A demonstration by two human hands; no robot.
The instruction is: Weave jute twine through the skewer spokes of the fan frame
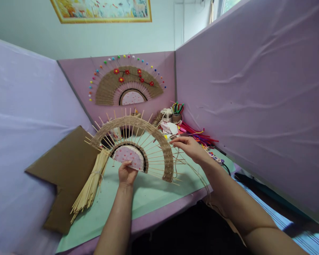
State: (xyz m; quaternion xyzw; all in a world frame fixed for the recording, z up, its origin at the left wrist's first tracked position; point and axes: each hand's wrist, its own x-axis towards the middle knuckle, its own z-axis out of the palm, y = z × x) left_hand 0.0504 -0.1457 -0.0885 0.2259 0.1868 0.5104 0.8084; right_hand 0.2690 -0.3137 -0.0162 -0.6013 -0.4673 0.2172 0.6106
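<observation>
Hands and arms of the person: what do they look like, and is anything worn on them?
The left hand and right hand wear no gloves. The left forearm and right forearm are bare, with no sleeves in view. No watch, bracelet or ring shows, though the fingers are too small to be sure.

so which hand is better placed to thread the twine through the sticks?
Right, probably. The right hand is at the tips of the sticks on the right edge of the fan, where loose twine trails. The left hand grips the pink centre, steadying it.
</observation>
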